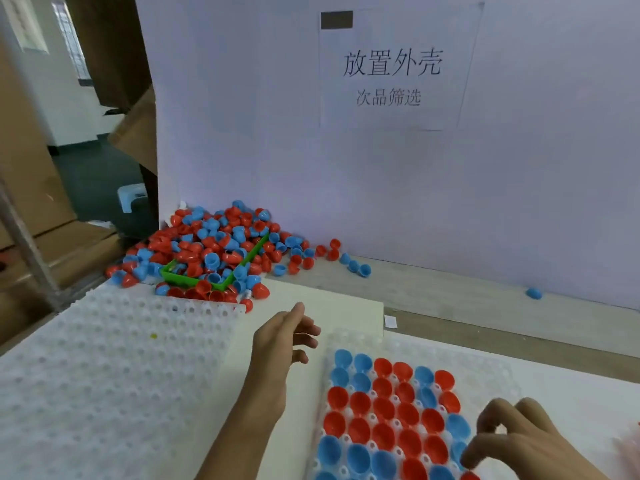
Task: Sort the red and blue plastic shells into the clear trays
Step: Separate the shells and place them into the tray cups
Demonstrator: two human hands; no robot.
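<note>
the left hand (280, 344) hovers at centre frame, fingers loosely spread, holding nothing. the right hand (519, 441), lower right, curls its fingers over the clear tray (485, 372) of seated shells (384, 410); whether it pinches one is unclear. the tray's lower edge is cut off. the loose pile (214, 244) half-buries a green basket (194, 278), upper left.

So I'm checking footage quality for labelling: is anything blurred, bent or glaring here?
Head view: even, soft light, no harsh glare; wide-angle bending at the edges; the right hand looks slightly smeared, the left hand sharper; the shell pile and wall sign read clearly.
</note>
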